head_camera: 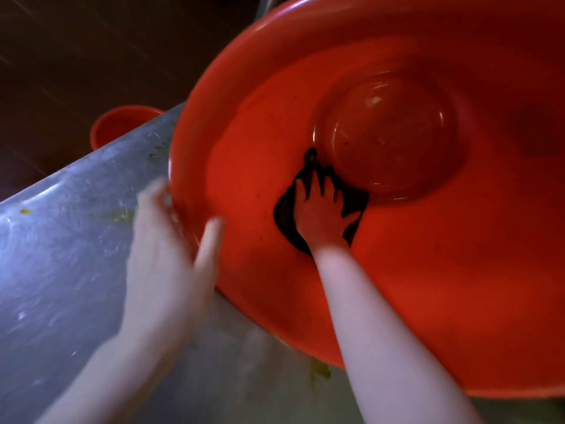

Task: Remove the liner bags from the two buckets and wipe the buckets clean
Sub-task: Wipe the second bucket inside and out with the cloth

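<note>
Bucket point(397, 286), red, tilted on steel counter point(61, 270); right hand point(321, 215) deep inside, spread flat, pressing dark cloth point(284, 215) beneath it; left hand point(165, 264) gripping near rim; second bucket point(122, 127) beyond left hand; risk: hard wiping could break the rim grip, rolling bucket off counter.

The dark brown floor point(76, 50) fills the far left, crossed by faint pale diagonal lines. Nearer, a steel worktop point(61, 270) runs slantwise from the near left toward the far right, its surface scuffed and scratched. The light is dim and leaves a cool bluish sheen along the worktop's left edge. A yellowish speck point(25, 211) sits on the steel, and a brownish smear point(321, 370) lies nearer. A metal post point(265, 6) shows at the far edge.
</note>
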